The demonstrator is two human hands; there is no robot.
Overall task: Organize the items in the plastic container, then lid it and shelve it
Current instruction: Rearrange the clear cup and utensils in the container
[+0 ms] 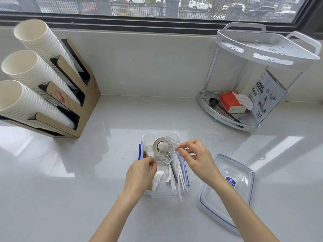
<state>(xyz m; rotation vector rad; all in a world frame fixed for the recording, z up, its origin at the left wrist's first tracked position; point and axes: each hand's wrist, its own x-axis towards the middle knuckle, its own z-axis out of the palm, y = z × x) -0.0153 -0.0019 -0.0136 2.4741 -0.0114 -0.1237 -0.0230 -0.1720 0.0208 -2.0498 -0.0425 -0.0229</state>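
Note:
A clear plastic container (150, 136) with blue clips sits on the counter in front of me. Inside it lie a roll of tape (158, 143), white wrapped sticks (180, 179) and a white spoon (157, 177). My right hand (195, 157) pinches a small clear plastic bag (168, 151) over the container. My left hand (140, 173) reaches into the container's left side, fingers closed on a clear wrapper around the spoon. The container's clear lid (227, 191) with a blue seal lies flat on the counter to the right.
A white two-tier corner shelf (258, 55) stands at the back right; its lower tier holds a red tissue pack (230, 102), a black scoop and a printed box. A cardboard holder with three stacks of paper cups (35, 75) stands at the left.

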